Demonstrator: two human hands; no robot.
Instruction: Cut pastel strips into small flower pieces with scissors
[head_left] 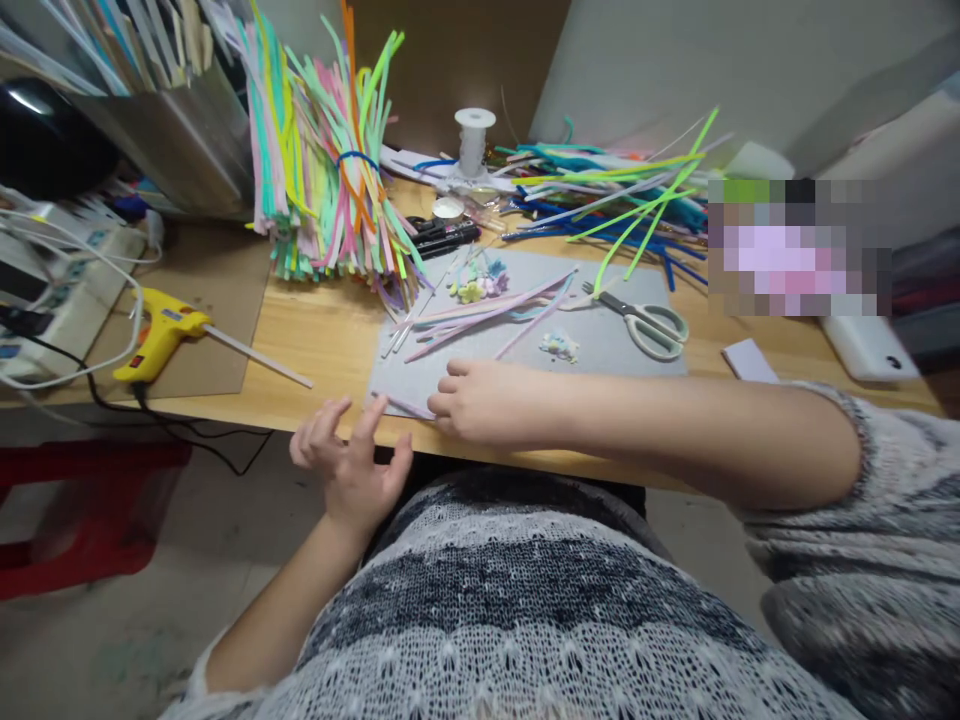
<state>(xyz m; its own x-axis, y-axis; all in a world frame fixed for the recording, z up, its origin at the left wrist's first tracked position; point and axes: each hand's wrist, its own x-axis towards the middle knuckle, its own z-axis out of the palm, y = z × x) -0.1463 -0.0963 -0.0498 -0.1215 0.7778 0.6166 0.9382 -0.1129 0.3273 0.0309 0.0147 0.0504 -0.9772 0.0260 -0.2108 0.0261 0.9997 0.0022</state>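
My right hand lies on the near edge of a grey mat, fingers curled and pinched on the end of a thin pale purple pipe cleaner. My left hand hovers just below the table edge beside it, fingers spread and empty. Further up the mat lie several pastel pipe cleaners, small pastel flower shapes and a small pale blue piece.
Scissors rest at the mat's right. A yellow glue gun lies on cardboard at left, by a power strip and cables. Bundled pipe cleaners stand behind, loose ones and a thread spool further back. A red stool is below left.
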